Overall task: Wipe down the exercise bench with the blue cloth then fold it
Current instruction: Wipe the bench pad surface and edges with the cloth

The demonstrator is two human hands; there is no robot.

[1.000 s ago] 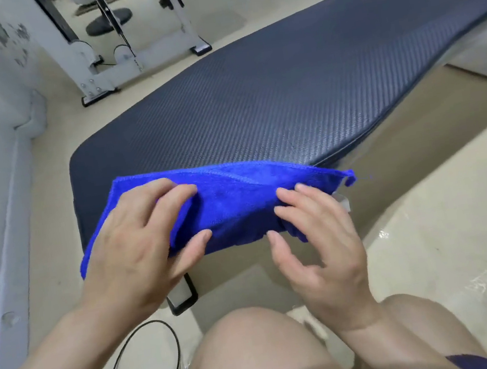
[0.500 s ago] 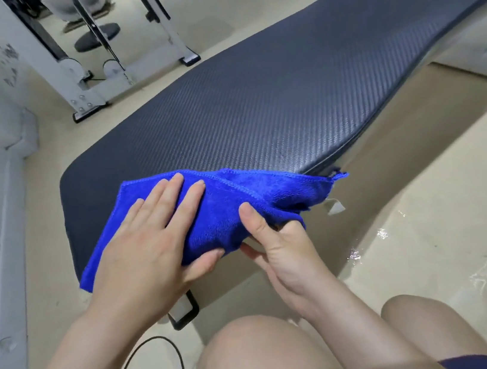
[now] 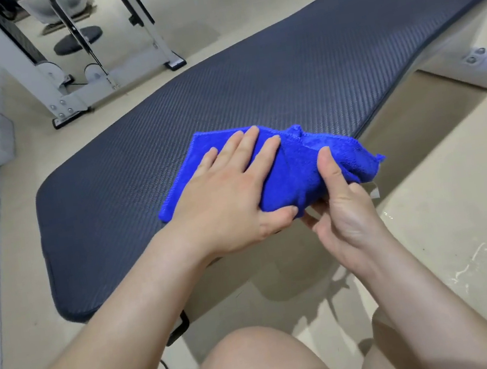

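blue cloth (image 3: 293,171) shifted farther along bench (image 3: 284,84) | long axis left-right | left hand (image 3: 231,198) pressing flat | right hand (image 3: 340,202) apparently pinching its edge

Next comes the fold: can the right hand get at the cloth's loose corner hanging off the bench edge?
Probably yes: the right hand already pinches the blue cloth beside that corner, nothing between them.

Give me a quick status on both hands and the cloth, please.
Left hand flat on blue cloth, pressing it to bench. Right hand pinching cloth's overhanging edge, thumb on top. Cloth bunched, not folded. Nothing in the way.
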